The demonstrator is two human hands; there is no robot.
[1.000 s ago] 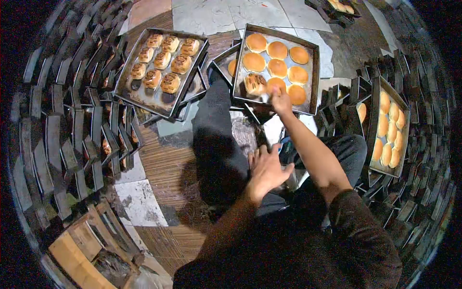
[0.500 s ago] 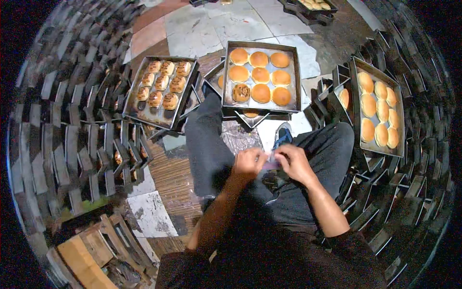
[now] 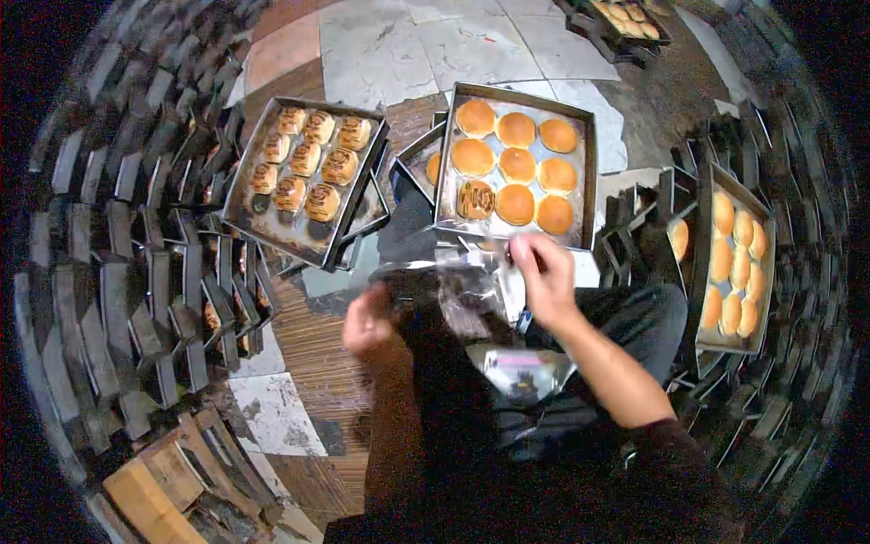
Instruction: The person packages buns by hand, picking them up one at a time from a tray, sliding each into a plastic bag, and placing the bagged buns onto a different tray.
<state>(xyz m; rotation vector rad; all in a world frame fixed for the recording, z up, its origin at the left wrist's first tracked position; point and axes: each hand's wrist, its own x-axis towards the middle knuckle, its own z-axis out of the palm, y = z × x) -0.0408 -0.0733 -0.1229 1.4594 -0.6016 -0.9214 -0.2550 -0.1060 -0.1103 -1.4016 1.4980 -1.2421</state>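
Note:
My right hand (image 3: 546, 283) is closed in a pinch on a clear plastic bag (image 3: 467, 276), just below the front edge of the middle tray. The plastic is blurred and stretches left toward my left hand (image 3: 370, 326). The fingers of that hand are curled but smeared by motion, so its grip cannot be made out. On my lap lies a clear plastic packet (image 3: 521, 374) with a pink stripe. The middle tray (image 3: 580, 227) holds rows of round golden buns (image 3: 517, 166); one bun (image 3: 476, 199) at its front left corner bears dark lines.
At left, a tray (image 3: 272, 231) holds buns with dark markings (image 3: 305, 157). Another tray (image 3: 725, 343) of plain buns leans at right. Stacked dark trays (image 3: 118, 299) rise on both sides. Wooden pieces (image 3: 168, 485) stand at lower left. A further bun tray (image 3: 625, 27) is at the back right.
My hands have parted from close together over my lap, the left going left and the right up. Clear plastic now shows between them, and the pink-striped packet is visible on my lap.

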